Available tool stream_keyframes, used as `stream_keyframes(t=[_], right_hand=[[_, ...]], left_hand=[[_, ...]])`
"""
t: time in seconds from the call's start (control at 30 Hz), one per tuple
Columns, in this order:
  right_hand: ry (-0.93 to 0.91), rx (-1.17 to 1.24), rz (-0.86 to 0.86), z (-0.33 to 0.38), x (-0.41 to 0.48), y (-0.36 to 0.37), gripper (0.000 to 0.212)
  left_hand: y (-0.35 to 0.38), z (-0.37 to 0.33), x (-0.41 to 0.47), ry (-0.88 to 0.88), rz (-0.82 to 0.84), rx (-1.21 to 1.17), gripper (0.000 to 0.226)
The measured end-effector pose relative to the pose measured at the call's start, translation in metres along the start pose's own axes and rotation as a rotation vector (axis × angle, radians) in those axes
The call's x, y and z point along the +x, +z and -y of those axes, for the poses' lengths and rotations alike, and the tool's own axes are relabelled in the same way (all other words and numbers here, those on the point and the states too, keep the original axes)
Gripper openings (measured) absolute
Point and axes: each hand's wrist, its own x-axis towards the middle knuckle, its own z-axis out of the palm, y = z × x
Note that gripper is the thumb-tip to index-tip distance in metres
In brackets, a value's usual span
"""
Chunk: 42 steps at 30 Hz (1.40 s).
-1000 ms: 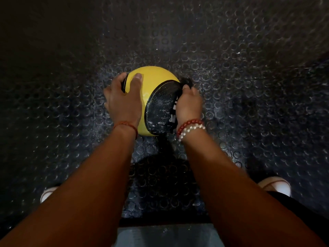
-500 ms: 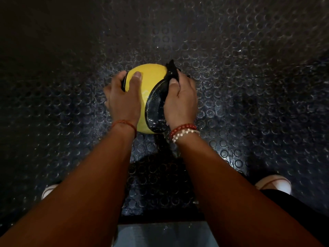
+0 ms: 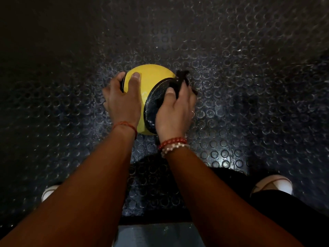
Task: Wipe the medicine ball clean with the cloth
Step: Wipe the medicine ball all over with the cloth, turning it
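Black cloth (image 3: 180, 82), bunched up, is what the right hand (image 3: 175, 111) has its grip closed around, thumb and fingers pinching it against the dark textured panel on the right side of the medicine ball (image 3: 151, 77); a loose corner of the fabric sticks up past the knuckles. The left hand (image 3: 122, 102) has nothing in it (its grip is spread open rather than clenched), the palm flat against the ball's left flank, thumb lying over the yellow top and fingers curled round the far black panel. That looks like bracing: a round ball would roll away under a rubbing push, so one hand pins it while the other scrubs. The ball itself sits on the floor (image 3: 249, 86), a dark rubber surface stamped with raised circles, directly in front of the person and between both outstretched forearms. I'd judge the wiping is under way on the black panel, with the yellow band and the underside not yet shown to be done.
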Motion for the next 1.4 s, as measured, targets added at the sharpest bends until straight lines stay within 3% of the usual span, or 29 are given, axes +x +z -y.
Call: stream_keyframes(t=[0.1,0.17,0.37,0.5,0.6,0.73,0.87,1.1,1.2,1.33,1.4], right_hand=[[-0.153,-0.058,-0.003,0.004,0.0,-0.001,0.046],[-0.135,-0.082,0.033,0.003,0.014,-0.004,0.04],[0.386,0.206,0.174,-0.002,0.062,-0.013,0.034],[0.53,0.255,0.113,0.0,0.059,-0.02,0.035],[0.475,0.274,0.046,-0.002,0.034,-0.01,0.041],[0.266,0.219,-0.042,-0.005,-0.011,0.003,0.05],[0.123,0.191,-0.066,-0.007,-0.012,0.004,0.046],[0.507,0.284,0.13,-0.016,0.05,-0.01,0.035],[0.625,0.322,0.095,-0.02,0.053,-0.006,0.036],[0.693,0.429,-0.01,-0.014,0.033,-0.002,0.04],[0.656,0.472,-0.044,-0.009,0.012,0.002,0.044]], left_hand=[[-0.001,0.002,0.002,0.003,0.0,-0.03,0.046],[-0.001,0.003,0.002,0.008,0.007,-0.041,0.044],[-0.003,0.007,0.002,0.018,-0.001,-0.093,0.039],[-0.004,0.009,0.004,0.025,-0.015,-0.078,0.041],[-0.005,0.011,0.01,0.023,0.009,-0.084,0.049],[-0.005,0.014,0.012,0.032,0.023,-0.085,0.054],[-0.008,0.019,0.017,0.034,0.042,-0.087,0.063],[-0.011,0.025,0.018,0.001,0.041,-0.111,0.065],[-0.009,0.026,0.018,0.006,0.037,-0.102,0.061],[-0.008,0.022,0.021,0.0,0.048,-0.101,0.071],[-0.007,0.02,0.021,0.002,0.057,-0.105,0.072]])
